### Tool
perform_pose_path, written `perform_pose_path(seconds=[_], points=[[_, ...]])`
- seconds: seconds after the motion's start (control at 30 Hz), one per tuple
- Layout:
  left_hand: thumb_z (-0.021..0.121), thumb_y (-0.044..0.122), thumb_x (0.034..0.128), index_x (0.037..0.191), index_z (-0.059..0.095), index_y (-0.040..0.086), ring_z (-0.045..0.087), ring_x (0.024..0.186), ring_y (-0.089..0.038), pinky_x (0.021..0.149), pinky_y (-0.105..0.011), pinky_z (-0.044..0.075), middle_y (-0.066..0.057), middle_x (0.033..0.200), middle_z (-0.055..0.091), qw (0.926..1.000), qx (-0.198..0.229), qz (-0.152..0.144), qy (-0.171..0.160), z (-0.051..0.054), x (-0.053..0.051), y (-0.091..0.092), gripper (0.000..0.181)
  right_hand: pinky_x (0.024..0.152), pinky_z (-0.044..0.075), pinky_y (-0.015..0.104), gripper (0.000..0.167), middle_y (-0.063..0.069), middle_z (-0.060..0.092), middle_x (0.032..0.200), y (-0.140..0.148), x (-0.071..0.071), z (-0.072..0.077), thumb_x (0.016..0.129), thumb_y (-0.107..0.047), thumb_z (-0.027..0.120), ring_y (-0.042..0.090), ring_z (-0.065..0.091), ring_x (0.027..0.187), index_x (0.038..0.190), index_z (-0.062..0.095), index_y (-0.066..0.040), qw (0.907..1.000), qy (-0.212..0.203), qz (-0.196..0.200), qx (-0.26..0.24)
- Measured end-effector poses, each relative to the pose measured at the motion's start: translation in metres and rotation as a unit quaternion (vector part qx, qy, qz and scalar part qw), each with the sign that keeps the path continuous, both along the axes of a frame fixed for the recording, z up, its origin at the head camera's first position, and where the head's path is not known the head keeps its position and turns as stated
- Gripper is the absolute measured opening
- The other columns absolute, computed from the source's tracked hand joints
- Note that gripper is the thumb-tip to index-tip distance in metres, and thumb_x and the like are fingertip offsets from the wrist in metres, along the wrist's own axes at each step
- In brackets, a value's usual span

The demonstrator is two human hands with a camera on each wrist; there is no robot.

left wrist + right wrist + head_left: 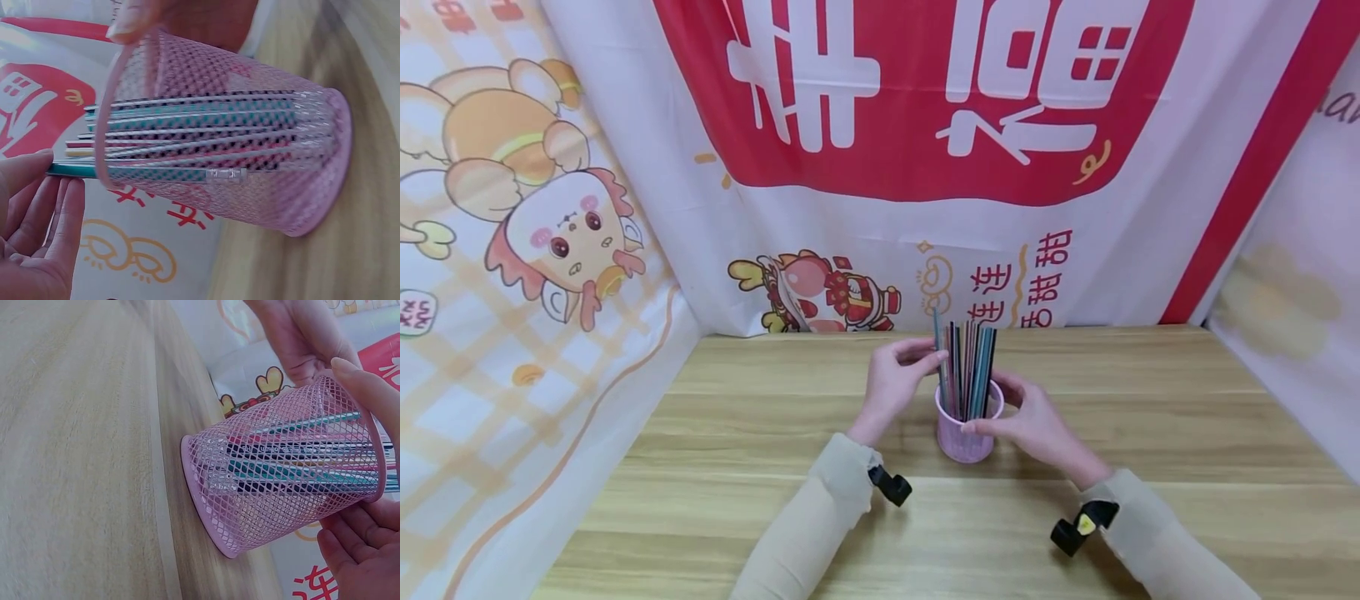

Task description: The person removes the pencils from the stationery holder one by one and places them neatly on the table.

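A pink mesh pencil cup [964,444] stands upright on the wooden table and holds several pencils [973,367] in teal, black and pink. At its left side my left hand [893,379] pinches a teal pencil [150,172] between thumb and fingertips. That pencil's metal-banded end [226,176] is inside the cup, raised off the bottom. My right hand [1036,421] grips the cup near its rim from the right, thumb [350,365] at the near side and fingers [362,534] on the far side.
The wooden tabletop [730,467] extends around the cup. A white and red printed cloth [842,225] hangs along the table's back edge, with another patterned cloth [550,333] at the left. Black wrist cameras [891,486] sit on both sleeves.
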State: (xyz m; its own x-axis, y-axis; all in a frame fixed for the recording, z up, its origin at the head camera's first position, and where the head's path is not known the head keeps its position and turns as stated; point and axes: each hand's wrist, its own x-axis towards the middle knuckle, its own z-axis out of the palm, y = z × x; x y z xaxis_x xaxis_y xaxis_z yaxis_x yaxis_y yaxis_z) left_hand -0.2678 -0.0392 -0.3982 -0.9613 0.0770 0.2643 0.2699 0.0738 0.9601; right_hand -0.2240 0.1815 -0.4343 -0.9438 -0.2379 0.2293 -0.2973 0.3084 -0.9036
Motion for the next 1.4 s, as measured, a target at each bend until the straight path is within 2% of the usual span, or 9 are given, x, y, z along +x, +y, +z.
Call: perform_pose_path(seconds=[0.17,0.4,0.5,0.6,0.83,0.97,1.1,1.23,1.4], points=[[0.082,0.014,0.0877,0.111,0.075,0.004,0.073,0.088,-0.023,0.079,-0.032,0.061,-0.007,0.100,0.075,0.9989,0.047,0.005,0.006,0.014,0.001,-0.005,0.027,0.110,0.040,0.054,0.087,0.012,0.060,0.139,0.000,-0.001,0.000,0.072,-0.028,0.096,0.033,0.055,0.128,0.145,0.053,-0.007,1.0000,-0.005,-0.002,0.008],[0.082,0.014,0.0880,0.114,0.074,0.001,0.073,0.090,-0.025,0.082,-0.035,0.061,-0.010,0.105,0.075,0.9936,0.100,0.016,0.049,0.043,0.007,-0.023,0.030,0.111,0.039,0.055,0.088,0.010,0.059,0.140,0.000,0.000,0.002,0.072,-0.031,0.095,0.032,0.053,0.129,0.145,0.052,-0.009,0.9998,-0.015,-0.003,0.013],[0.083,0.015,0.0877,0.114,0.074,0.003,0.073,0.090,-0.025,0.082,-0.036,0.061,-0.010,0.105,0.075,0.9921,0.104,0.024,0.066,0.050,0.009,-0.031,0.031,0.111,0.039,0.054,0.089,0.010,0.059,0.139,0.000,0.001,0.002,0.071,-0.031,0.096,0.032,0.053,0.129,0.145,0.052,-0.008,0.9998,-0.016,-0.005,0.011],[0.083,0.012,0.0864,0.113,0.075,0.003,0.073,0.089,-0.024,0.080,-0.036,0.061,-0.012,0.104,0.074,0.9917,0.101,0.031,0.073,0.053,0.008,-0.037,0.029,0.111,0.039,0.053,0.089,0.010,0.059,0.140,0.001,0.001,0.003,0.071,-0.031,0.096,0.032,0.053,0.129,0.145,0.052,-0.008,0.9998,-0.017,-0.003,0.009],[0.084,0.006,0.0850,0.110,0.075,0.001,0.074,0.090,-0.024,0.079,-0.036,0.062,-0.013,0.101,0.075,0.9943,0.090,0.033,0.046,0.048,0.000,-0.048,0.027,0.111,0.040,0.053,0.088,0.010,0.059,0.139,0.001,0.002,0.003,0.072,-0.031,0.095,0.032,0.053,0.130,0.144,0.052,-0.008,0.9998,-0.017,-0.004,0.014],[0.084,0.009,0.0849,0.111,0.076,0.006,0.073,0.091,-0.023,0.079,-0.034,0.061,-0.011,0.101,0.075,0.9967,0.072,0.038,0.000,0.041,-0.010,-0.052,0.027,0.111,0.040,0.052,0.087,0.010,0.060,0.139,0.001,0.002,0.003,0.072,-0.031,0.095,0.032,0.053,0.130,0.144,0.052,-0.007,0.9998,-0.017,-0.004,0.014],[0.084,0.010,0.0859,0.111,0.076,0.008,0.074,0.091,-0.024,0.080,-0.032,0.061,-0.010,0.103,0.075,0.9954,0.065,0.043,-0.056,0.033,-0.019,-0.054,0.026,0.111,0.040,0.052,0.087,0.010,0.060,0.139,0.001,0.002,0.003,0.071,-0.031,0.096,0.032,0.053,0.129,0.143,0.053,-0.008,0.9998,-0.016,-0.003,0.014],[0.083,0.009,0.0860,0.111,0.076,0.006,0.074,0.090,-0.024,0.080,-0.032,0.061,-0.011,0.104,0.075,0.9913,0.075,0.041,-0.100,0.020,-0.031,-0.053,0.026,0.111,0.040,0.052,0.086,0.009,0.060,0.138,0.001,0.002,0.003,0.071,-0.031,0.096,0.032,0.054,0.129,0.143,0.054,-0.008,0.9998,-0.016,-0.002,0.013],[0.082,0.003,0.0859,0.112,0.076,0.003,0.074,0.093,-0.031,0.078,-0.033,0.061,-0.013,0.103,0.075,0.9863,0.085,0.041,-0.135,-0.001,-0.045,-0.050,0.027,0.111,0.040,0.053,0.087,0.009,0.060,0.139,0.001,0.001,0.003,0.071,-0.032,0.096,0.031,0.054,0.129,0.144,0.053,-0.009,0.9998,-0.015,-0.001,0.013]])
